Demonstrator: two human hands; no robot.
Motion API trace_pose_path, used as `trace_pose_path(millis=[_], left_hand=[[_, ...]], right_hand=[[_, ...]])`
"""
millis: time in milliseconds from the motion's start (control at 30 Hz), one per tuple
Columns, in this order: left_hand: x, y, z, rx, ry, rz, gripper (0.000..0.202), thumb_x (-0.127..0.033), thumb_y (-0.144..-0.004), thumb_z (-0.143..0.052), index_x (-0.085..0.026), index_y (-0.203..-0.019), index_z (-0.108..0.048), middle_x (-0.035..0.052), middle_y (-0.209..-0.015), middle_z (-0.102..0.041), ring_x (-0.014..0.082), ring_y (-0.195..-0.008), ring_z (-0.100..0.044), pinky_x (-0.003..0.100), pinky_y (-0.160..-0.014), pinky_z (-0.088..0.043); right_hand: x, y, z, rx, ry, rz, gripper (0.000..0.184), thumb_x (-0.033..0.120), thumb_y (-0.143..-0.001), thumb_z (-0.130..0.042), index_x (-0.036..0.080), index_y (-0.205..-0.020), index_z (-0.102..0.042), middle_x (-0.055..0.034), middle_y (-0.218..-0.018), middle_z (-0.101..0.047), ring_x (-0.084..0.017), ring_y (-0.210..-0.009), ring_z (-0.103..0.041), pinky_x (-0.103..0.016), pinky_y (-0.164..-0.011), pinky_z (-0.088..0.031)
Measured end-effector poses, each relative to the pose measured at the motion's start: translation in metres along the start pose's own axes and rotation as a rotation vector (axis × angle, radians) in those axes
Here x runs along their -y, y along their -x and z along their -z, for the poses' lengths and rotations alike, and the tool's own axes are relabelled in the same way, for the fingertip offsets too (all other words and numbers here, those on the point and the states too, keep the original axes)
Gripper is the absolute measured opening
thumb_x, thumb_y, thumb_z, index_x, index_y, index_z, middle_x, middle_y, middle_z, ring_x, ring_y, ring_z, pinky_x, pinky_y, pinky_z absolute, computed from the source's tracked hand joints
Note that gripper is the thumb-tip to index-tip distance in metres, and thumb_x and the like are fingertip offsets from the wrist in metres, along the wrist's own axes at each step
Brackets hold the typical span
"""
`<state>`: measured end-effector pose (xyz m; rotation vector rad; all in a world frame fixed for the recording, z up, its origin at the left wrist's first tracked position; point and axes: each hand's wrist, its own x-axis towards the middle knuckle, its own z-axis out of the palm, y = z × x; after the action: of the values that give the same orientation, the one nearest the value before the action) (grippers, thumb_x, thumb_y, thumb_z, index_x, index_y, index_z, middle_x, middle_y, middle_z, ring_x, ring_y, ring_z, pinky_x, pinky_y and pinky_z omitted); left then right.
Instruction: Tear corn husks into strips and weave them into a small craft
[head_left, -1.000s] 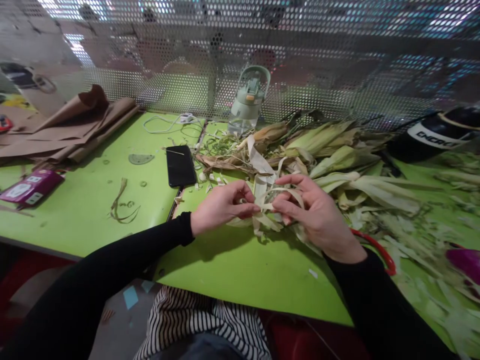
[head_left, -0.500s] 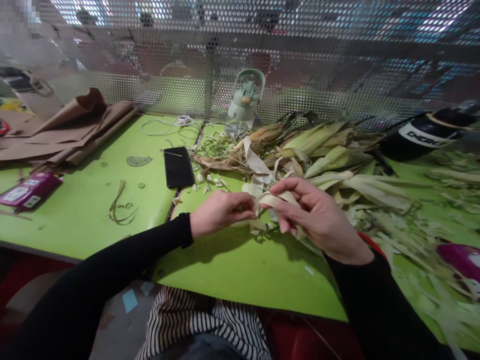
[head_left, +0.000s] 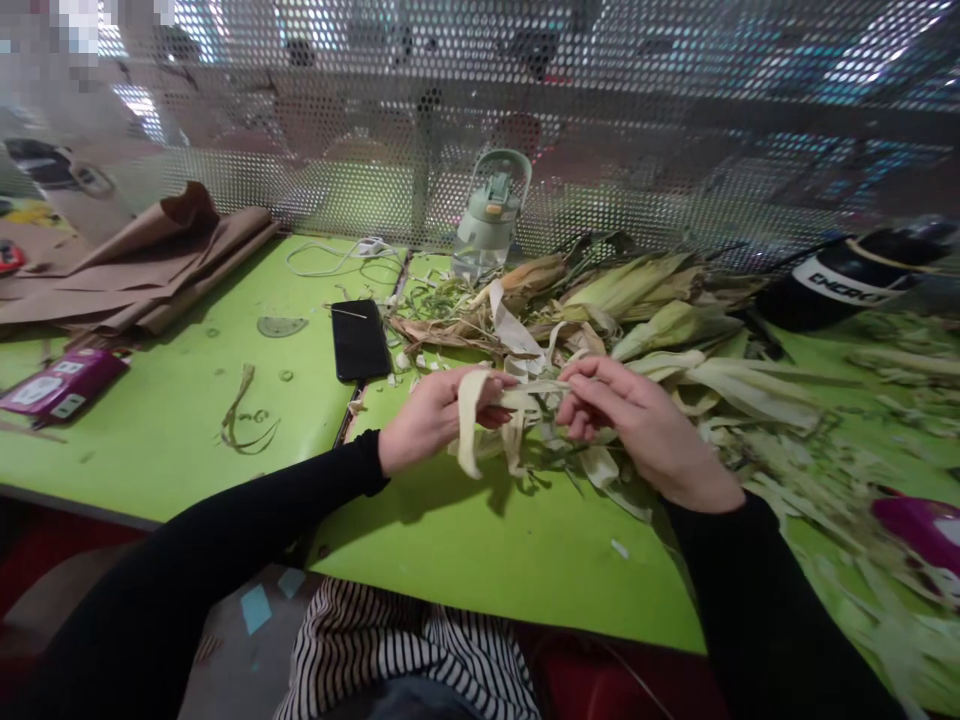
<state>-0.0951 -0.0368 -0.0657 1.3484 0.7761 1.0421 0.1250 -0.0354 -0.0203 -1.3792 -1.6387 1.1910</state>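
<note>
Pale corn husk strips (head_left: pixel 470 425) stretch between my two hands above the green table (head_left: pixel 465 560). My left hand (head_left: pixel 431 415) pinches the strips, and one broad end curls down over its fingers. On the other side, my right hand (head_left: pixel 637 425) has its fingertips closed on the strips' right part. Some husk pieces dangle under the hands; how they are joined I cannot tell. Just behind lies a heap of corn husks (head_left: pixel 660 330), some green, some dry and brown.
A black phone (head_left: pixel 360 340) lies left of my hands, near a table seam. Behind stand a pale green bottle (head_left: pixel 487 220) and a perforated metal screen (head_left: pixel 337 150). Brown paper (head_left: pixel 165 260) and a purple box (head_left: pixel 64 385) are at left; a black bottle (head_left: pixel 840 280) leans at right.
The husk loop by my right fingers has been drawn out into a stretched strip. A broad husk end now hangs over my left fingers. My right fingers have closed in.
</note>
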Motion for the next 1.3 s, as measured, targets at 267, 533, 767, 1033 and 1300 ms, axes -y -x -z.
trace_pose_path(millis=[267,533,767,1033,1300], left_hand=[[-0.006,0.012,-0.003,0.304,-0.371,-0.165,0.016,-0.028,-0.088,-0.066,-0.018,-0.1,-0.069,0.0057,-0.093,-0.074,0.0135,-0.079,-0.07,0.024,-0.075,-0.053],[-0.002,0.01,-0.015,0.125,0.172,0.161,0.012,-0.025,-0.091,-0.063,-0.018,-0.092,-0.052,0.004,-0.083,-0.071,0.0137,-0.073,-0.071,0.027,-0.072,-0.057],[-0.007,0.005,-0.016,0.017,0.545,0.596,0.027,-0.018,-0.101,-0.045,-0.007,-0.085,-0.065,0.0087,-0.075,-0.072,0.0067,-0.06,-0.068,0.017,-0.066,-0.057],[-0.003,0.005,-0.013,0.023,0.293,0.496,0.014,-0.014,-0.093,-0.059,-0.016,-0.086,-0.047,0.0037,-0.066,-0.071,0.0107,-0.056,-0.069,0.022,-0.06,-0.058],[0.004,0.001,-0.008,0.078,0.226,0.429,0.015,-0.008,-0.089,-0.061,-0.016,-0.089,-0.047,0.0018,-0.067,-0.068,0.0114,-0.056,-0.069,0.024,-0.061,-0.057]], right_hand=[[-0.007,-0.005,-0.019,0.2,0.256,0.112,0.055,0.068,-0.091,-0.046,0.024,-0.076,-0.074,-0.0059,-0.089,-0.073,-0.025,-0.088,-0.067,-0.043,-0.091,-0.05],[-0.015,0.008,-0.04,0.018,-0.203,0.127,0.024,0.048,-0.089,-0.066,0.029,-0.1,-0.074,-0.0009,-0.095,-0.074,-0.017,-0.077,-0.067,-0.031,-0.07,-0.056],[-0.013,0.009,-0.04,0.053,0.11,0.326,0.023,0.044,-0.092,-0.062,0.024,-0.091,-0.072,-0.0029,-0.087,-0.067,-0.018,-0.08,-0.064,-0.032,-0.073,-0.053],[-0.009,0.013,-0.037,0.037,-0.081,0.311,0.02,0.044,-0.096,-0.057,0.026,-0.094,-0.065,0.0017,-0.074,-0.062,-0.014,-0.069,-0.059,-0.028,-0.069,-0.05],[-0.004,0.014,-0.028,0.07,0.254,0.346,0.019,0.036,-0.096,-0.055,0.024,-0.084,-0.064,0.0038,-0.063,-0.054,-0.011,-0.052,-0.045,-0.027,-0.05,-0.035]])
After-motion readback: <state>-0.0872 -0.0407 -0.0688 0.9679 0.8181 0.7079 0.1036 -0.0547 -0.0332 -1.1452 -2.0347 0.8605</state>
